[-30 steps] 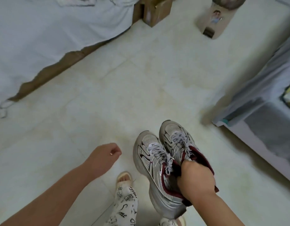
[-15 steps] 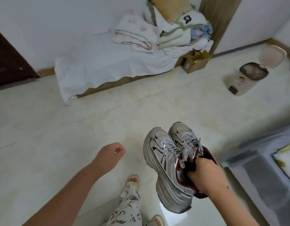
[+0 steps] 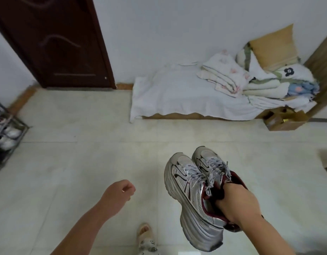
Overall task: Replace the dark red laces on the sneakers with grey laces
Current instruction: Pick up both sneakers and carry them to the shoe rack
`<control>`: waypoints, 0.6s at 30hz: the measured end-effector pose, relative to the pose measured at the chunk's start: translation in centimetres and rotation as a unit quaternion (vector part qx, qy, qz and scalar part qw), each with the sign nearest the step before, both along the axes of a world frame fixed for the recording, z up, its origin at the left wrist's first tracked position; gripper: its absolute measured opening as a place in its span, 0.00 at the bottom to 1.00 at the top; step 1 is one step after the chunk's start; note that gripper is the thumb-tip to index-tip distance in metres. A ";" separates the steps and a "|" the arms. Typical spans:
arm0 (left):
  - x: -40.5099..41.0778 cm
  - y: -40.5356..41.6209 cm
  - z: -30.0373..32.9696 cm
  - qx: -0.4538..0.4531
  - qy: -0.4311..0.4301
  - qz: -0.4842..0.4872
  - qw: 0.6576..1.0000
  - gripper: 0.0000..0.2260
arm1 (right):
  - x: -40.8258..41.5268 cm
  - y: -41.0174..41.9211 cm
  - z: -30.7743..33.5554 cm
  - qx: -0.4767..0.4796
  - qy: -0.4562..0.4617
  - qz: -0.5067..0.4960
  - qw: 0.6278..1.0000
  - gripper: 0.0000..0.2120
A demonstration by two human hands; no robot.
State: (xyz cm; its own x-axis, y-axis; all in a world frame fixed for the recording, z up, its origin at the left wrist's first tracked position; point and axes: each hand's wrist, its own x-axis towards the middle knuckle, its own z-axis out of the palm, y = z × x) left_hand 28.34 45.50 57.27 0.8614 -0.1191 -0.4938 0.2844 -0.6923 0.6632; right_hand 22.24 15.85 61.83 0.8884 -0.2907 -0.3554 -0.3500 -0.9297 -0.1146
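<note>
My right hand (image 3: 238,203) grips a pair of silver sneakers (image 3: 192,199) by their dark red collars and carries them above the floor, toes pointing away from me. Both shoes are laced with grey-white laces (image 3: 210,170). My left hand (image 3: 118,194) hangs to the left of the sneakers with its fingers curled and nothing visible in it. No dark red laces show in this view.
A low platform with a white sheet (image 3: 186,96) and folded bedding (image 3: 260,76) lies ahead. A cardboard box (image 3: 286,120) sits at its right end. A dark door (image 3: 58,43) is at the back left, a shoe rack (image 3: 6,137) at far left. My sandalled foot (image 3: 145,234) shows below.
My view has swung up and to the left, bringing the door and shoe rack into sight. The sneakers stay held in my right hand; the left hand stays curled beside them.
</note>
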 end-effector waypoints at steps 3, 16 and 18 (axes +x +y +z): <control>3.2 3.2 0.2 -0.008 -0.015 0.033 0.999 0.10 | 5.5 3.5 0.0 0.004 -0.010 0.039 0.999 0.09; 10.3 16.8 1.1 -0.016 -0.021 0.222 0.975 0.09 | 23.7 13.9 -0.2 -0.016 0.000 0.193 0.981 0.05; 11.2 18.4 0.7 -0.004 -0.015 0.256 0.967 0.10 | 26.7 15.6 -0.4 -0.023 0.004 0.223 0.975 0.06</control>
State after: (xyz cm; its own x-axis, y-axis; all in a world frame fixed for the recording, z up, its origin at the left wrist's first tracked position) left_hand 39.50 63.91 58.00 0.8225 0.3233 -0.4679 0.5687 -0.4611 0.6811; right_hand 48.93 31.40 61.43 0.9273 0.1069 -0.3587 0.0884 -0.9938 -0.0676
